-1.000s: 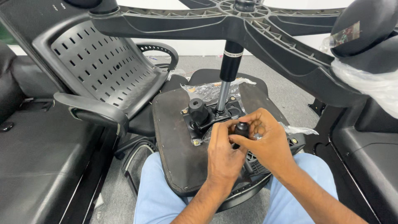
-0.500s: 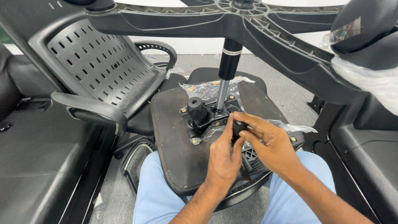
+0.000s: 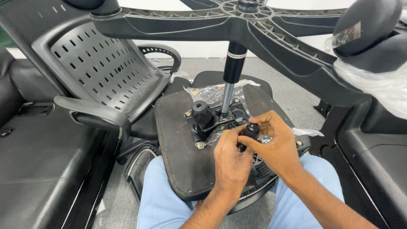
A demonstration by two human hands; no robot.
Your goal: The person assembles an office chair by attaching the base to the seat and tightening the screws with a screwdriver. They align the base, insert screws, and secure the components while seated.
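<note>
An upturned office chair seat rests on my lap, its dark underside facing up. A black metal mechanism plate is bolted to it, with a round black knob on top and the gas lift column rising to the star base. My right hand pinches a small black lever handle beside the plate. My left hand grips the same handle just below it, fingers curled.
A black perforated chair back with armrest stands to the left. Black seat cushions lie at the far left. A plastic-wrapped black chair part is at the upper right. Crumpled clear plastic lies behind the seat.
Both hands have stayed on the small lever handle, shifting their grip slightly; the fingers of my right hand have moved around the handle's tip.
</note>
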